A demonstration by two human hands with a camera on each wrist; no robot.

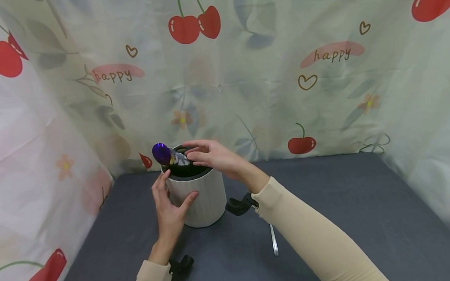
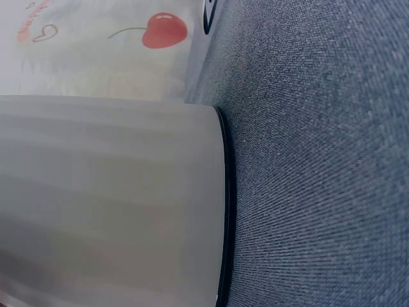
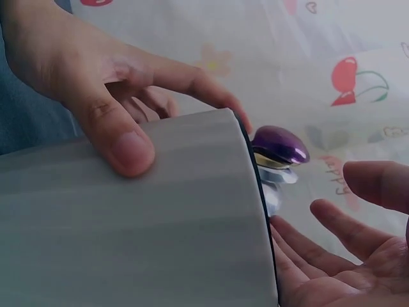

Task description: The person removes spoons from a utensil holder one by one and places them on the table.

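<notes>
A white ribbed cylindrical canister [image 1: 205, 202] with a dark inner rim stands on the table. My left hand [image 1: 170, 210] grips its left side near the top, thumb on the front wall and fingers by the rim. Out of the opening rise the rounded heads of a purple spoon [image 1: 161, 154] and silver spoons [image 3: 271, 195], with a gold one [image 3: 271, 157] between. Over the mouth's right side reaches my right hand [image 1: 212, 156]. Its fingers are loosely extended beside the silver spoon heads, the thumb apart in the right wrist view. The handles inside are hidden.
On the dark grey table [image 1: 329, 207] lies a thin silver utensil handle [image 1: 274, 240], partly hidden by the right forearm. A cherry-printed curtain [image 1: 221, 72] closes off the back and both sides. Black wrist devices [image 1: 238, 205] sit at both cuffs.
</notes>
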